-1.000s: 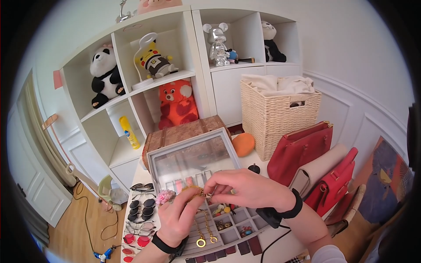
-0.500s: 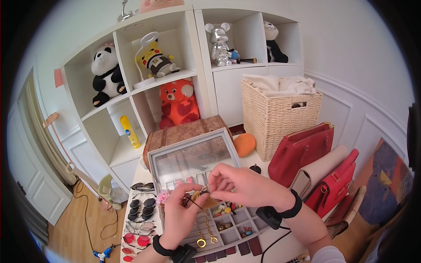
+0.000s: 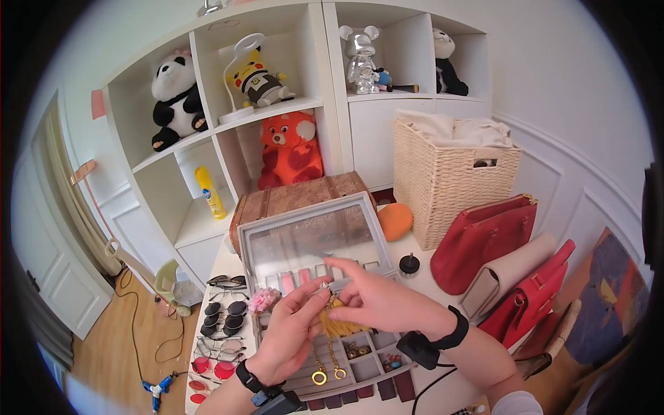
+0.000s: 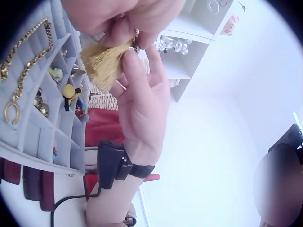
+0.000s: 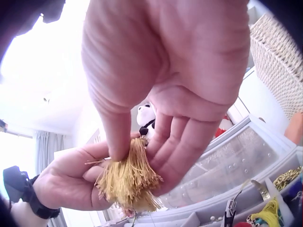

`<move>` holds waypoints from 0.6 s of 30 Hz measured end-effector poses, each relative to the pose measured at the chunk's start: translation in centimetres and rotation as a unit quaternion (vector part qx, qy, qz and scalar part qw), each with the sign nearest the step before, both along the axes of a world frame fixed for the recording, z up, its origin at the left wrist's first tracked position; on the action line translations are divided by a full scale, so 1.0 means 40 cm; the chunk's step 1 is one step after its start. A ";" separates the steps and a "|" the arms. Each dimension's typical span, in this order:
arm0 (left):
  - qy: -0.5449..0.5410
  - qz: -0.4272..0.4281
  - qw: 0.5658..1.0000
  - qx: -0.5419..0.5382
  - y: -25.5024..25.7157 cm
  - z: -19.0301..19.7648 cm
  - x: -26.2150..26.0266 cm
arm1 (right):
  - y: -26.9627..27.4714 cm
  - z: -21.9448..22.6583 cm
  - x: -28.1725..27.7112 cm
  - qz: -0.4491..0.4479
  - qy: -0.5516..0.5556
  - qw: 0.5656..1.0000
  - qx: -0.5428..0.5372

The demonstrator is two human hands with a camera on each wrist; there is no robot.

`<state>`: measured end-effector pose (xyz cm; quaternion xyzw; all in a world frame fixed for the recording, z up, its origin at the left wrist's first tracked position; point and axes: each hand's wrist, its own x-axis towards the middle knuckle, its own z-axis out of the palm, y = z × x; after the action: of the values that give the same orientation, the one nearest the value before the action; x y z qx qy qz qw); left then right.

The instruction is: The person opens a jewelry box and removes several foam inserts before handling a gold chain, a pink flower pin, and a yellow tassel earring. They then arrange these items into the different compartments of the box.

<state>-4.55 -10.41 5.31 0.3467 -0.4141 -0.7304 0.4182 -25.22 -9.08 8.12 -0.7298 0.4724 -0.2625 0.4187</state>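
A gold tassel with a small pale beaded top hangs between my two hands, over the compartmented grey jewellery box. My left hand pinches it near the top with thumb and forefinger. From the other side, my right hand grips it too; in the right wrist view its thumb lies against the head of the tassel, fingers bent beside the threads. Below in the box lie a gold chain with ring ends and other trinkets. The box's clear lid stands raised behind the hands.
Glasses and sunglasses line the table's left side, beside a pink flower. A brown trunk backs the lid. On the right stand red bags and a wicker basket. Dark red strips lie in front of the box.
The head view has shifted, so the scene sits further right and higher. My left fingers have turned and closed in beside the right ones, and the tassel now shows more fully below them.
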 end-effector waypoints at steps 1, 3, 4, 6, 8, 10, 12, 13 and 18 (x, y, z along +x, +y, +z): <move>0.001 0.002 1.000 0.002 -0.003 -0.002 0.003 | -0.009 -0.012 -0.002 0.002 0.001 1.000 0.002; 0.043 0.002 0.999 0.014 -0.012 -0.012 0.011 | -0.028 -0.046 -0.019 -0.043 -0.106 0.993 -0.029; 0.045 0.004 0.999 0.016 -0.017 -0.019 0.015 | -0.037 -0.050 -0.030 -0.042 -0.104 0.993 -0.028; 0.065 -0.023 0.998 0.009 -0.024 -0.032 0.019 | -0.052 -0.043 -0.056 -0.058 -0.112 0.991 -0.054; 0.025 -0.003 0.999 -0.027 -0.019 -0.033 0.010 | -0.050 -0.035 -0.065 -0.043 -0.124 0.991 -0.033; -0.014 0.018 0.998 -0.061 -0.011 -0.023 0.002 | -0.050 -0.037 -0.067 -0.006 -0.168 0.986 0.003; -0.063 0.046 0.993 -0.087 -0.002 -0.005 -0.001 | -0.049 -0.048 -0.061 0.014 -0.154 0.988 -0.011; -0.060 0.048 0.993 -0.085 -0.002 -0.006 -0.001 | -0.049 -0.051 -0.058 0.031 -0.144 0.989 -0.030; -0.077 0.065 0.991 -0.082 -0.005 -0.006 -0.004 | -0.054 -0.047 -0.053 0.027 -0.023 0.999 0.006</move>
<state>-4.69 -10.63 5.07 0.3926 -0.4806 -0.6360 0.4586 -27.34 -11.24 6.23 -0.7337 0.4443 -0.2651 0.4404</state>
